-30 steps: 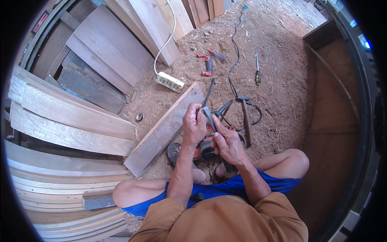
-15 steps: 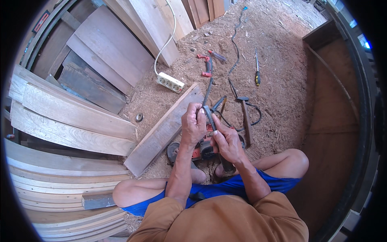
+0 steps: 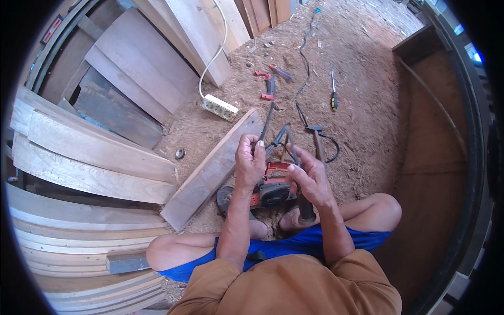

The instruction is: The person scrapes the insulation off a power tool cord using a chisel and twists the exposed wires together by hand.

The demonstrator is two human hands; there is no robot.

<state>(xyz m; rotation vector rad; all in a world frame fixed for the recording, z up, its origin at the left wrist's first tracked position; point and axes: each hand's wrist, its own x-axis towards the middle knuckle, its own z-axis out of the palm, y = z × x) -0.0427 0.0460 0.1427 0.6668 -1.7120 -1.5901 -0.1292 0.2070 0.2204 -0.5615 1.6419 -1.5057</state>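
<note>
Between the thumb and fingers of my left hand (image 3: 251, 161) a black cable piece (image 3: 267, 121) is pinched, its tip pointing away from me. My right hand (image 3: 312, 178), a little to the right, closes on a dark looped power cord (image 3: 292, 143). Below both hands, a red and black power tool (image 3: 274, 190) lies between my feet, partly covered by my hands and forearms. A hammer (image 3: 318, 144) lies just beyond my right hand, its handle partly hidden. Farther out rests a red curved handle piece (image 3: 268, 86).
A wooden plank (image 3: 210, 176) lies at the left beside a white power strip (image 3: 220, 107) and a tape roll (image 3: 180, 154). A screwdriver (image 3: 334, 97) and a red-capped tube (image 3: 282, 72) lie on the sawdust-covered ground. Stacked boards (image 3: 94, 157) line the left; a wooden panel (image 3: 430, 205) stands right.
My hands have moved apart, the right one shifting right and slightly toward me. The cable pieces, close together before, are now separated, and more of the power tool shows.
</note>
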